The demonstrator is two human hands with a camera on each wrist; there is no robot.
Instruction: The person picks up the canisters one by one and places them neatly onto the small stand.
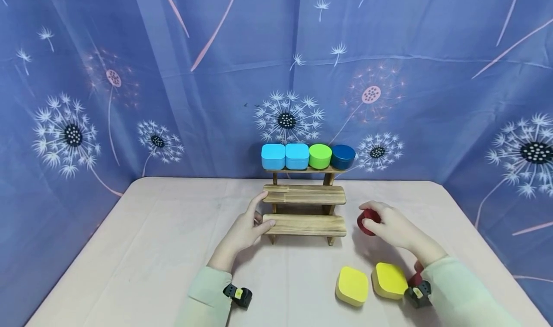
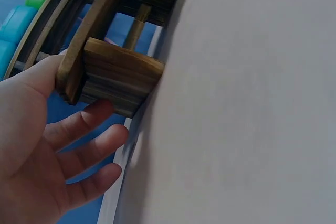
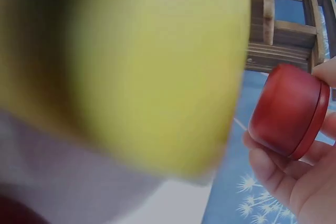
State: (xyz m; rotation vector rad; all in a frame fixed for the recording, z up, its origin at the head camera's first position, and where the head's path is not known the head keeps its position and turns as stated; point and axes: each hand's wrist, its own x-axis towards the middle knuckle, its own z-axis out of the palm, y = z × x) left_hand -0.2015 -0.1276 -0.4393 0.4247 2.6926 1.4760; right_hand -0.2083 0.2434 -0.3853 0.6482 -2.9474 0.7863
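Note:
My left hand (image 1: pixel 242 228) rests at the left end of a three-tier wooden stand (image 1: pixel 304 225), its thumb on the lowest step and its index finger at the middle one. In the left wrist view the other fingers (image 2: pixel 94 182) spread out, fairly straight, beside the stand's end. To the right of the stand, my right hand (image 1: pixel 395 226) grips a round red tin (image 3: pixel 289 111) with a lid, tilted on its side and raised over the table. Along the top tier stand two light-blue tins (image 1: pixel 273 157), a green tin (image 1: pixel 320 157) and a dark-blue tin (image 1: pixel 343 157).
Two yellow rounded-square tins (image 1: pixel 352 286) are on the table (image 1: pixel 142 269) near the right forearm. Another red item (image 1: pixel 416 279) shows partly behind the right wrist. One yellow tin (image 3: pixel 157 66) looms blurred in the right wrist view. A blue dandelion-print cloth (image 1: pixel 224 101) hangs behind.

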